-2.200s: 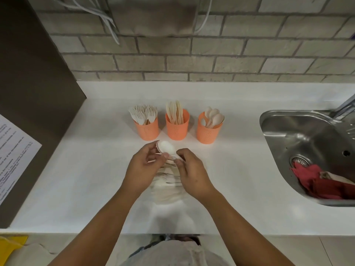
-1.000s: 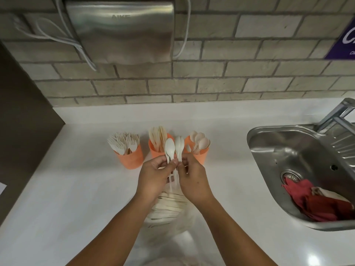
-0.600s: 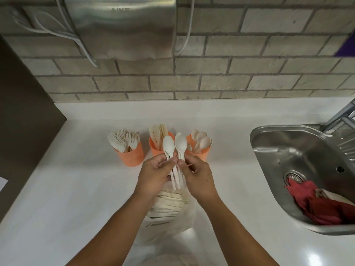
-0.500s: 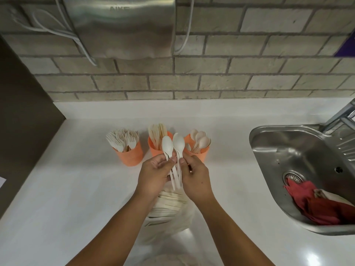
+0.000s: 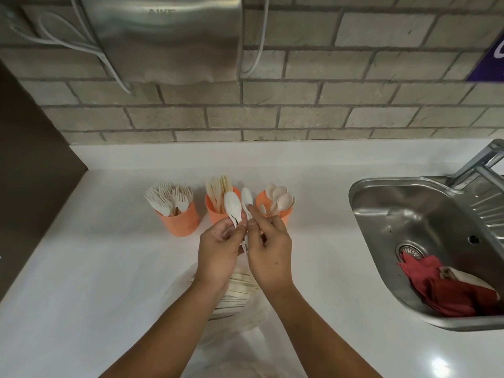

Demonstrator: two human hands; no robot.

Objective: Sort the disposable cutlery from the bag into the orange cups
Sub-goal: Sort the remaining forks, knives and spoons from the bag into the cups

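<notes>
Three orange cups stand in a row on the white counter: a fork cup (image 5: 180,221) at the left, a knife cup (image 5: 213,211) in the middle, a spoon cup (image 5: 283,214) at the right. My left hand (image 5: 218,249) pinches the handle of a white spoon (image 5: 232,204), bowl up. My right hand (image 5: 268,249) pinches a second white spoon (image 5: 246,197) beside it. Both spoons are held in front of the middle cup. Beneath my hands lies the clear plastic bag (image 5: 237,301) with several pieces of cutlery inside.
A steel sink (image 5: 409,214) with a red cloth (image 5: 447,290) and a tap (image 5: 482,159) is at the right. A metal hand dryer (image 5: 169,36) hangs on the brick wall above the cups. A dark panel (image 5: 30,165) borders the counter at the left.
Both hands rose from the bag with spoons and brought them up in front of the cups. In the last half second the spoons tilted slightly apart; the hands barely moved.
</notes>
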